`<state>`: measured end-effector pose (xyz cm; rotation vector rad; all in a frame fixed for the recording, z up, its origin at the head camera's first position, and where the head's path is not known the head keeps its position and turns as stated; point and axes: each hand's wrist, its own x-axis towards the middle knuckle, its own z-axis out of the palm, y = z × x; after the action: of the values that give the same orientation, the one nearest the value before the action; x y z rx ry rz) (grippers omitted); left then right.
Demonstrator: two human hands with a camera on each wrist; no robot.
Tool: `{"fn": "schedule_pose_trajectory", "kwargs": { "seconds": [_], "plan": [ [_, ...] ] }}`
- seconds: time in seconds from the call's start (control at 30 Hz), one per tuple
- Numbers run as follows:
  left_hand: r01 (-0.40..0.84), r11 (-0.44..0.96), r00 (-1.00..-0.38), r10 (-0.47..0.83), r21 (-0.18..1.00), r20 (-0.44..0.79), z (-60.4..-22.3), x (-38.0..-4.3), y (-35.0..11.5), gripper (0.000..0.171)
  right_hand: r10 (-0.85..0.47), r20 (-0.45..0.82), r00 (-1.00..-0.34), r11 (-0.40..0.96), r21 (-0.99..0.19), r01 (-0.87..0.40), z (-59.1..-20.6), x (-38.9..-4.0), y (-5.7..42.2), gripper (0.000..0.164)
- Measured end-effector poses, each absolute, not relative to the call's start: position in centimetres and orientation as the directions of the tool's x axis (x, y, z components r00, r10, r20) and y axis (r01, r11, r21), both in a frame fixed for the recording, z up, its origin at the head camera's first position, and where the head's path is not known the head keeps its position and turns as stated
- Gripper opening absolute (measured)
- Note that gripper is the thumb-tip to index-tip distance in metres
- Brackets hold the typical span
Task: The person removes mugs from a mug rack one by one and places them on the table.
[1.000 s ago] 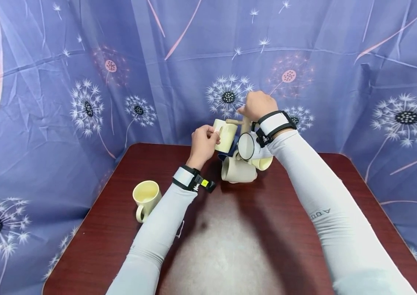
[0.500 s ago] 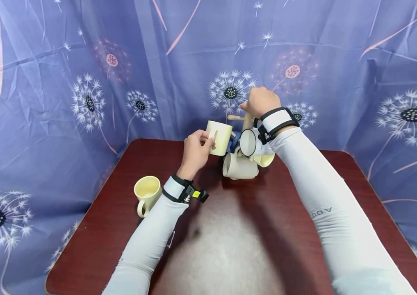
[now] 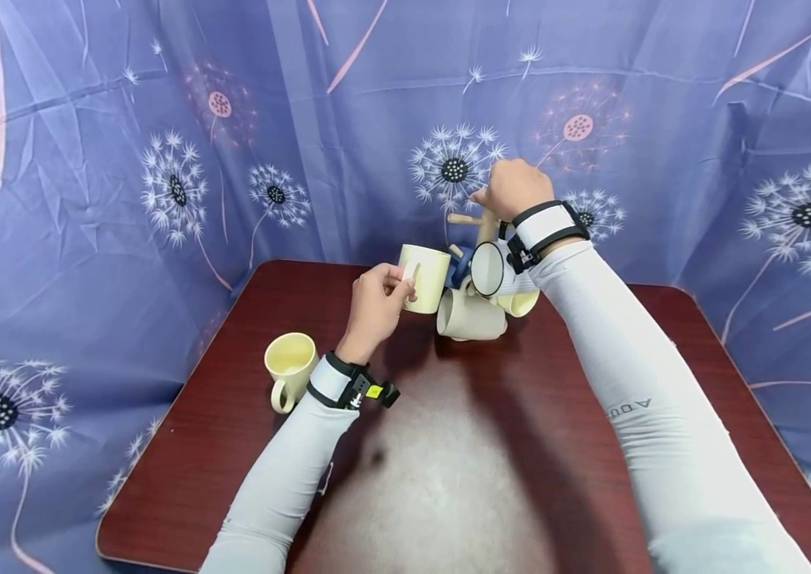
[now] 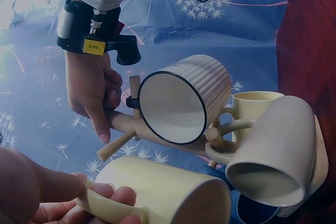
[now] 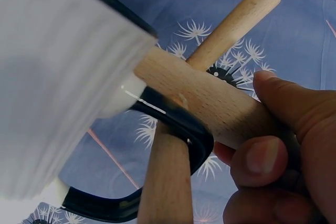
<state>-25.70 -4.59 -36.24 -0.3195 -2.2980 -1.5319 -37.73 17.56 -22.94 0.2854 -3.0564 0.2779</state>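
Note:
My left hand point(image 3: 376, 307) pinches the handle of a pale yellow mug point(image 3: 430, 279), held in the air just left of a wooden mug tree point(image 4: 163, 141). My right hand point(image 3: 517, 189) grips the top of the tree's post; in the right wrist view its thumb and fingers curl round the wood. By its dark handle, a white ribbed mug point(image 4: 215, 85) hangs on a peg. Lower down are a beige mug point(image 4: 281, 135), a second yellow mug point(image 4: 257, 102) and a blue mug point(image 4: 255, 209), partly hidden behind the others.
Another yellow mug point(image 3: 292, 359) stands upright on the left side of the dark red table point(image 3: 218, 454). Bare pegs point(image 5: 241, 22) stick out near the tree's top. A blue flowered curtain point(image 3: 348, 159) hangs close behind the table.
The left hand has drawn its yellow mug left and away from the tree, exposing more of the blue mug. The right hand keeps its grip on the post. The head view has shifted slightly.

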Motion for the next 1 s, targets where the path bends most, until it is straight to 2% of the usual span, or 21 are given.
{"fn": "schedule_pose_trajectory", "kwargs": {
  "seconds": [1.0],
  "plan": [
    [0.299, 0.383, -0.945, -0.006, 0.874, 0.326, -38.5, -23.1, -6.8, 0.009, -0.176, 0.098, -0.980, 0.967, -0.171, -0.190, -23.1, -38.0, 17.6, 0.049]
  ]
}}
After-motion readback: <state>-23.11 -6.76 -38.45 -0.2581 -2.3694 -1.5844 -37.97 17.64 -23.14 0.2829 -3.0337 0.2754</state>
